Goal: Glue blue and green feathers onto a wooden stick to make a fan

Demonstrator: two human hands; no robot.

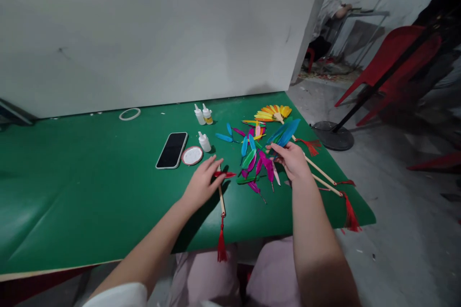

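Note:
My left hand (pixel 207 177) is spread over the top of a wooden fan handle (pixel 222 201), its fingers apart beside a red feather (pixel 229 175). A red tassel (pixel 222 247) hangs from the handle over the table's front edge. My right hand (pixel 292 159) reaches into the loose feathers (pixel 267 165), which are magenta, green, blue and pink. Its fingers are curled together; what they pinch is hidden. Right behind them lies a blue feather fan (pixel 284 132). Two wooden handles (pixel 326 183) extend to the right from under that hand, with red tassels (pixel 351 213).
A yellow feather fan (pixel 275 113) lies at the back right. Left of the feathers are white glue bottles (pixel 204 142), a small round dish (pixel 192 155) and a phone (pixel 172 150). A tape ring (pixel 129 114) lies near the white board (pixel 162 43). Another person (pixel 326 12) sits far off.

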